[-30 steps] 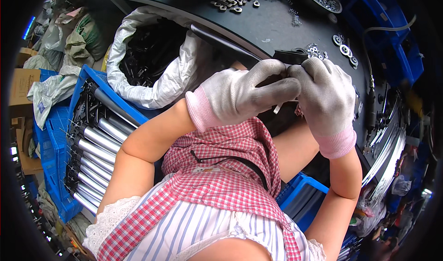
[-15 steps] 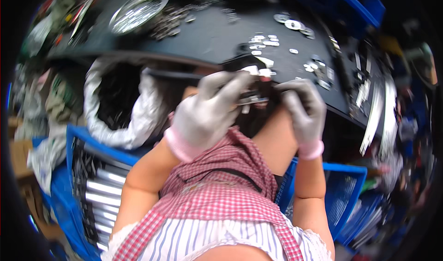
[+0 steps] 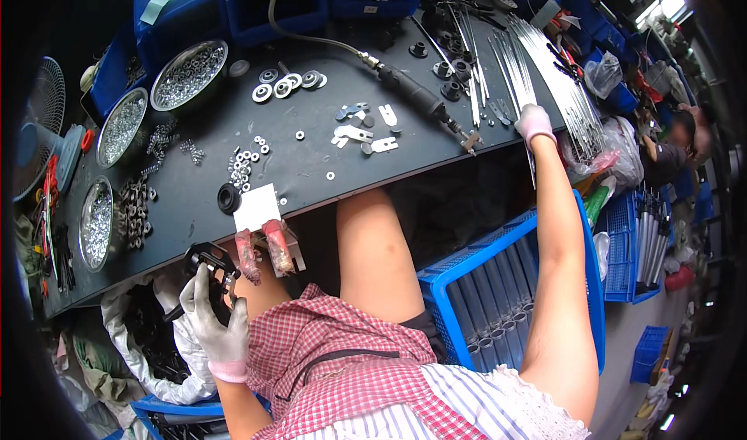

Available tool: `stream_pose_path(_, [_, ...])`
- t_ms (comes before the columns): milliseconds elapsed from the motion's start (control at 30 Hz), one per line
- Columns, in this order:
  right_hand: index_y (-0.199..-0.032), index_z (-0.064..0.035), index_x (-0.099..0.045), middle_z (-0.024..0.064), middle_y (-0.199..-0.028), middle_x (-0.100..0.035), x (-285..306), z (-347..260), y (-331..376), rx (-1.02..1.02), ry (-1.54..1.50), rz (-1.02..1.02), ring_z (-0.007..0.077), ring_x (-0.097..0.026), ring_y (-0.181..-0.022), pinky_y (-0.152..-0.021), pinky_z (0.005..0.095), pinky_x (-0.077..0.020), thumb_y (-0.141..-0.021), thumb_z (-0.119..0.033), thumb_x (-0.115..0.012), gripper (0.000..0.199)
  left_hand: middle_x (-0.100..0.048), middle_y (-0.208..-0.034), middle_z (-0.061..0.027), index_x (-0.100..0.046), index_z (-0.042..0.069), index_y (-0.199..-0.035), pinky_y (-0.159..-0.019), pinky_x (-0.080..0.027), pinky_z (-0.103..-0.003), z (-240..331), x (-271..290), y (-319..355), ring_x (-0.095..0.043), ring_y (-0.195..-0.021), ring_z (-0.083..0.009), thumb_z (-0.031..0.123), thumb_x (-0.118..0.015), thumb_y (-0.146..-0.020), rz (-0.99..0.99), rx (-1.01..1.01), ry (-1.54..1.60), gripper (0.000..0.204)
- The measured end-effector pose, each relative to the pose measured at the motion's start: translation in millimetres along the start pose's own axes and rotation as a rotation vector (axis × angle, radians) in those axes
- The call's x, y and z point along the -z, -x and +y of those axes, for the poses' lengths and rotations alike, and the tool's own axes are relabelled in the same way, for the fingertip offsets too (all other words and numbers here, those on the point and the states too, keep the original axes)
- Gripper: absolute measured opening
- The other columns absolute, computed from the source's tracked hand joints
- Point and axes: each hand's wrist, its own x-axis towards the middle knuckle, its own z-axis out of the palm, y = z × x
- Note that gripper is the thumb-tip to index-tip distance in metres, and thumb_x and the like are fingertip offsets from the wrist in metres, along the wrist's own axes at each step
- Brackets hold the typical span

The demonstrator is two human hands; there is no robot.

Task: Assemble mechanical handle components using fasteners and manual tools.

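Note:
My left hand (image 3: 213, 321), in a whitish glove with a pink cuff, holds a black part with a small metal bracket (image 3: 210, 261) between thumb and fingers, just off the table's front edge. Beside it is a fixture with two worn, red-wrapped prongs (image 3: 277, 245) and a white plate (image 3: 257, 206). My right hand (image 3: 535, 122), gloved alike, is stretched out to the right side of the table. Its fingers are closed at the near end of a bundle of thin metal rods (image 3: 510, 70); a rod end shows below the hand.
An air tool (image 3: 412, 90) with a hose lies across the black table (image 3: 233, 144). Metal bowls of small parts (image 3: 189, 74), washers (image 3: 280, 86), flat plates (image 3: 354, 133) and black flanged pieces (image 3: 451, 90) lie around. A blue crate of tubes (image 3: 498, 284) stands under my right arm.
My hands were close together over my lap in a blurred view. Now they are far apart: the right has moved out to the rods, the left holds the black part on the left.

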Motion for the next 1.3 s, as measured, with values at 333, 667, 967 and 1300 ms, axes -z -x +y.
stream_pose_path(333, [-0.101,-0.0010,-0.062,0.0053,-0.078,-0.062,-4.4,36.2,-24.6,0.068,-0.818,-0.170,0.0147,-0.052,-0.053,-0.050,0.0301,-0.0425,-0.084,-0.023,-0.061,0.028,-0.048,-0.118,-0.0136,-0.050,0.005,-0.136,-0.097,-0.045,-0.037,7.8,-1.5,-9.5,-0.052,-0.112,-0.0270,-0.003,-0.065,-0.070,-0.026,-0.005,0.219,0.068])
stream_pose_path(667, [-0.110,-0.0041,-0.060,0.0092,-0.095,-0.065,65.8,-165.7,276.6,0.661,-2.632,-0.412,0.0206,-0.063,-0.088,-0.081,0.0337,-0.0541,-0.100,-0.019,-0.050,0.020,-0.061,-0.112,-0.0216,-0.034,-0.004,-0.141,-0.037,-0.029,-0.024,19.2,40.6,-7.6,-0.040,-0.040,-0.0108,0.008,-0.080,-0.067,-0.417,0.372,1.988,0.088])
stream_pose_path(967, [-0.116,-0.0056,-0.058,0.0108,-0.103,-0.066,54.1,-235.3,338.2,0.761,-2.812,-0.668,0.0239,-0.063,-0.092,-0.082,0.0357,-0.0550,-0.101,-0.020,-0.049,0.023,-0.041,-0.143,-0.0199,-0.022,0.011,-0.152,-0.044,-0.039,-0.022,-22.8,-21.1,44.4,-0.043,-0.049,-0.0071,0.005,-0.056,-0.091,-0.278,0.586,2.526,0.071])
stream_pose_path(1300, [-0.099,-0.0085,-0.052,0.0040,-0.079,-0.042,50.9,-231.4,330.7,1.259,-2.632,-0.694,0.0160,-0.043,-0.069,-0.058,0.0283,-0.0383,-0.096,-0.025,-0.059,0.018,-0.044,-0.140,-0.0170,-0.030,0.006,-0.147,-0.038,-0.033,-0.020,18.5,26.6,15.8,-0.045,-0.048,-0.0054,0.009,-0.056,-0.093,-0.625,0.270,2.609,0.061])
